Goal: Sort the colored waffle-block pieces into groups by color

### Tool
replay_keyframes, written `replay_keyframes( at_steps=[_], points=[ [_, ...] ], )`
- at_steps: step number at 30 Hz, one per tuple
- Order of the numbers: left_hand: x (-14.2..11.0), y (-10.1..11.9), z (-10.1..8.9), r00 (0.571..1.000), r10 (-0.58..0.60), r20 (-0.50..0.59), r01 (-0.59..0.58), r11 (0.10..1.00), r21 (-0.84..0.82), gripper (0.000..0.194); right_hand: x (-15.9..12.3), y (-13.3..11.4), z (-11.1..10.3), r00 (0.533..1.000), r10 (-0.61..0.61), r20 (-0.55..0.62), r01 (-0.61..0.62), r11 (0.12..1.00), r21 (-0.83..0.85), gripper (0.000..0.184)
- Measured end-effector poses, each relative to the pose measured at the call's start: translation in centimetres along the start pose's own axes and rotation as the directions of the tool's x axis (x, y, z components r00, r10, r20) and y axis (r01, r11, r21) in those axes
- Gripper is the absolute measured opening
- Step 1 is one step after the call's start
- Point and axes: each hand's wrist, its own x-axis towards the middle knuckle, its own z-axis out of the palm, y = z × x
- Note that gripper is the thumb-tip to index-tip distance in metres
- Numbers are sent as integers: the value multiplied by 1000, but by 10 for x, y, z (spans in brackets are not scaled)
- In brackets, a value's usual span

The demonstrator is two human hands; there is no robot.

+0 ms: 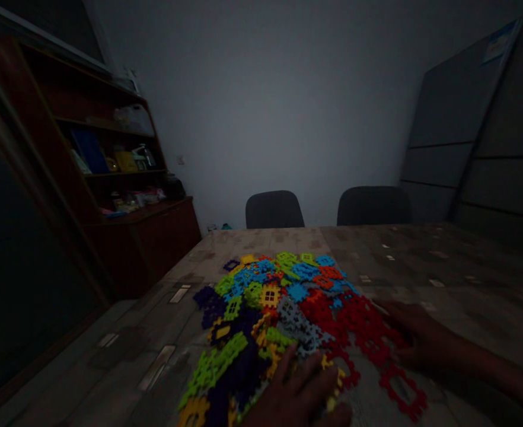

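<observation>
A heap of flat interlocking plastic pieces (283, 308) in red, blue, green, yellow, purple and grey lies on the table (443, 267). My left hand (299, 394) rests on the near edge of the heap, fingers stretched flat over green and yellow pieces. My right hand (415, 332) lies flat against the heap's right side, fingers extended and touching the red pieces (368, 332). The room is dim, so fine finger detail is hard to see.
Two dark chairs (274, 209) (372, 205) stand at the table's far side. A wooden shelf unit (119, 178) with assorted items is on the left. Large grey panels (475, 130) lean against the wall on the right.
</observation>
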Motion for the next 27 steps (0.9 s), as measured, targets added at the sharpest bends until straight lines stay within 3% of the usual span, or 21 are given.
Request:
replay_keyframes(
  at_steps=[4,8,11,17,22,27],
  points=[
    [38,-13,-9,991,-32,127,50,989,-137,53,14,-33,3,997,-75,16,71,979,193,99],
    [63,-13,-11,956,-159,245,220,943,-248,45,23,-49,10,998,-51,33,40,960,279,98],
    [69,-11,-5,942,-223,249,292,913,-285,40,29,-48,17,999,-24,-24,30,957,290,94],
    [65,-12,11,949,-235,211,294,903,-314,18,31,-50,24,997,-46,-66,66,934,352,91],
    [67,-14,14,947,-260,188,310,890,-333,7,28,-74,33,995,-67,-73,87,948,308,99],
    [73,-17,16,945,-270,183,322,861,-395,11,39,-101,45,988,-36,-153,111,851,513,85]
  ],
)
